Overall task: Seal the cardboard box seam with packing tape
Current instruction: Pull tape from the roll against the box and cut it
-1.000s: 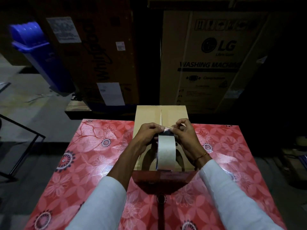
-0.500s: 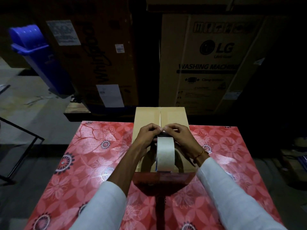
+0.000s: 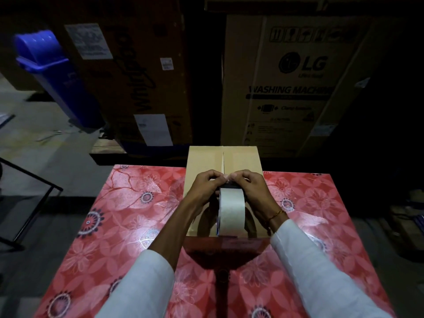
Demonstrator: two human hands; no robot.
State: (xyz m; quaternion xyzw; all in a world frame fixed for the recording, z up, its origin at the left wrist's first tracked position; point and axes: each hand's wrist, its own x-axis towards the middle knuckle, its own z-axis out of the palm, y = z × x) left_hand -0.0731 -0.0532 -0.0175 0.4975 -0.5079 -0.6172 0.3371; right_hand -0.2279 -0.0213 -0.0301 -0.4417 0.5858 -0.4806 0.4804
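The left hand and the right hand both pinch the top of the tape roll, fingertips meeting. The roll stands upright under them on the cardboard box, over its seam, on the worktop

Both hands, left & right, pinch the tape roll upright over the cardboard box seam; blue bin at 10 o'clock.

The surface lies open along its left and right edges beside the cardboard box. Past its far edge, tall cartons block my reach.
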